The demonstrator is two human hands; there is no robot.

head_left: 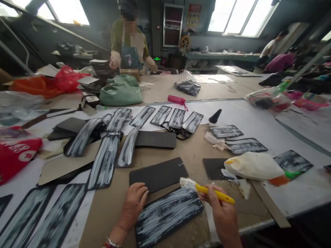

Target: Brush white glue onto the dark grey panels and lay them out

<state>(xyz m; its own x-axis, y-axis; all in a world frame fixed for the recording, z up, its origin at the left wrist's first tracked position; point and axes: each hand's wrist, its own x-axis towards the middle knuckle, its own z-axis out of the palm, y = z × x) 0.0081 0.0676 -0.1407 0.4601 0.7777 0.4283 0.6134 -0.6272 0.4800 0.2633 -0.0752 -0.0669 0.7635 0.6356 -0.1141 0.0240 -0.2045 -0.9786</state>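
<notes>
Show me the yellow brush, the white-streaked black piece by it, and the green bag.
yellow brush [214, 194], head view, on its handle.
black piece [168, 215], head view, on its streaked middle.
green bag [121, 91], head view, on its front.

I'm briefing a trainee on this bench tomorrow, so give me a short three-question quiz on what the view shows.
1. True or false: the right hand holds a yellow-handled brush.
2. What does the left hand rest on? A) the green bag B) the white-smeared black piece C) the pink tube
3. Short answer: what colour is the paste on the brush's bristles?

Key: 1 true; 2 B; 3 white.
</notes>
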